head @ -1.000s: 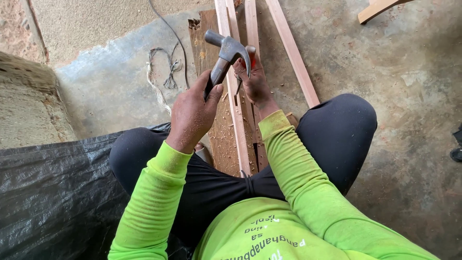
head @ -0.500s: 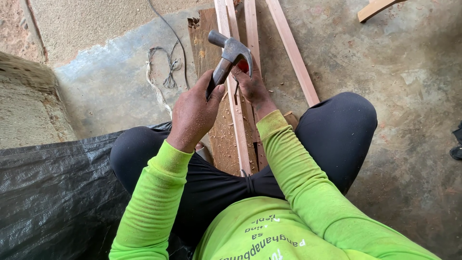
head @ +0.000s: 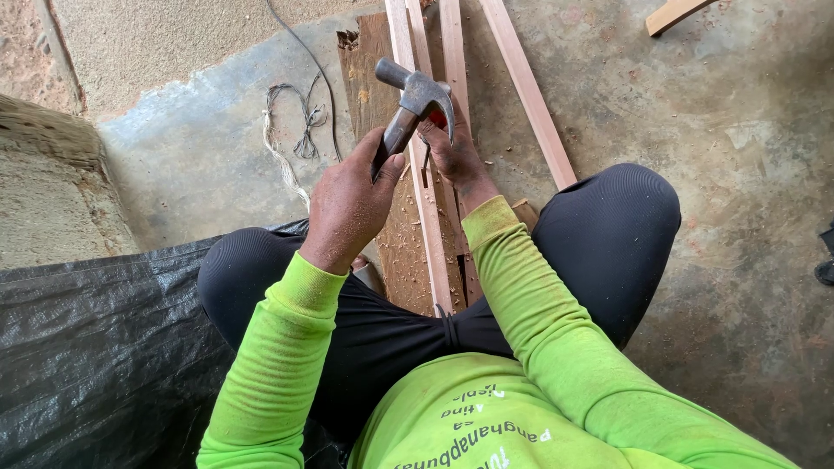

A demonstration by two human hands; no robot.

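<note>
Your left hand (head: 352, 204) closes around the dark handle of the grey steel claw hammer (head: 415, 100), so most of that handle is hidden inside your fist. Behind the hammer head, your right hand (head: 453, 156) pinches a small red object (head: 439, 119); too little shows to tell what it is. The long pale wooden strips (head: 521, 82) run out past the top edge of the frame. At lower centre your legs cover their near ends. A dark object (head: 826, 260) at the right edge is cut off.
</note>
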